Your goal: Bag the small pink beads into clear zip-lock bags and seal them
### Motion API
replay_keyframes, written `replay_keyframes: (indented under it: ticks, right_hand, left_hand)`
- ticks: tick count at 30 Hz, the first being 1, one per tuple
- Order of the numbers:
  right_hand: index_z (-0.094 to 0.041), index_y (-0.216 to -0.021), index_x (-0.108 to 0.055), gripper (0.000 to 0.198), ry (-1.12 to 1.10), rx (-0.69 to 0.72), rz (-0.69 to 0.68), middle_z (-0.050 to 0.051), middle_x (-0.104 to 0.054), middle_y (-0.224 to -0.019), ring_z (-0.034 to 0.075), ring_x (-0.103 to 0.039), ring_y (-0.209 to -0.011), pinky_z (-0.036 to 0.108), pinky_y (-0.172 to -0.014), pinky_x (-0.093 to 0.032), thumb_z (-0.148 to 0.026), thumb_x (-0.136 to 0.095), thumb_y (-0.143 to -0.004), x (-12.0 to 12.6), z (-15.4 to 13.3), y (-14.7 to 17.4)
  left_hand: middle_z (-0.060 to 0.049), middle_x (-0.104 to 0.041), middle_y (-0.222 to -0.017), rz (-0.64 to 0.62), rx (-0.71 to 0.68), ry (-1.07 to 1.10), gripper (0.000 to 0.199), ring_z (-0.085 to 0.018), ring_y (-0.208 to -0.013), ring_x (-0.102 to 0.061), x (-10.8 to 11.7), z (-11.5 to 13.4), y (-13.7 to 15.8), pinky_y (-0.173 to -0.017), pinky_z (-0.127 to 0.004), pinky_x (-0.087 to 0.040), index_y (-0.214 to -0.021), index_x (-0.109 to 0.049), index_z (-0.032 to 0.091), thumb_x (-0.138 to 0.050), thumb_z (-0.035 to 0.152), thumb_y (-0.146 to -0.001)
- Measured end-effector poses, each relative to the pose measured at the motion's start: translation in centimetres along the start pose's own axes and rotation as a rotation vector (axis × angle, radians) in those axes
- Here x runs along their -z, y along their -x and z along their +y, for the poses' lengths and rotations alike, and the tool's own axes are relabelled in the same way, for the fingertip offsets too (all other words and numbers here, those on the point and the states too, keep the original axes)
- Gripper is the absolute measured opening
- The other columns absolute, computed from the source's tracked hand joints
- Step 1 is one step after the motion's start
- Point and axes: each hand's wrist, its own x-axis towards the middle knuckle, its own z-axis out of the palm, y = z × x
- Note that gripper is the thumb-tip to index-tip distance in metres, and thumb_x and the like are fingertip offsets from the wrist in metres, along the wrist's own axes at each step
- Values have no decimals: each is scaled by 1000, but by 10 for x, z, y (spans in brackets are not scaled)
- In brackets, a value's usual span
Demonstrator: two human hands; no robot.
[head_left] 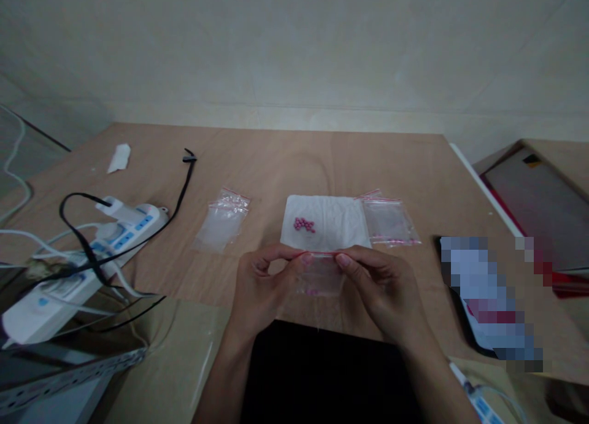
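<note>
A small clear zip bag (321, 277) with a red seal line hangs between my hands, a few pink beads at its bottom. My left hand (267, 277) pinches the bag's top left corner between thumb and fingers. At the top right corner, my right hand (380, 277) pinches it the same way. Just beyond lies a white tissue (340, 218) with a little cluster of pink beads (304, 225) on its left part. Right of the tissue, partly overlapping it, are filled zip bags (391, 221) with pink beads along the bottom. Flat zip bags (223, 221) lie to the left.
A white power strip (133, 234) with plugs and tangled cables lies on the table's left side. A black cable (184, 191) stretches toward the back. A phone (483, 301), its screen blurred, rests at the right. A paper scrap (119, 158) lies at the back left.
</note>
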Motion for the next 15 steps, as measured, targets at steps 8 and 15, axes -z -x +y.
replay_keyframes:
  ticks: [8, 15]
  right_hand:
    - [-24, -101, -70, 20, 50, -50, 347, -2, -67, -61, 12, -56, -45, 23, -42, -44, -30, -67, -82, 34, -6, -21]
    - [-20, -118, -66, 38, 800, -166, 342, 11, -72, -83, 24, -65, -61, 39, -60, -48, -40, -52, -90, 99, 37, -66]
  left_hand:
    - [-6, -78, -89, 77, -27, -212, 32, -21, -85, -73, 26, -12, -12, -82, -35, -58, -83, -76, 19, -56, 43, -89]
    - [-26, -52, -139, 500, -33, -958, 94, -41, -131, -47, 73, -51, -51, -108, -56, -37, -139, -44, 5, -75, 56, -66]
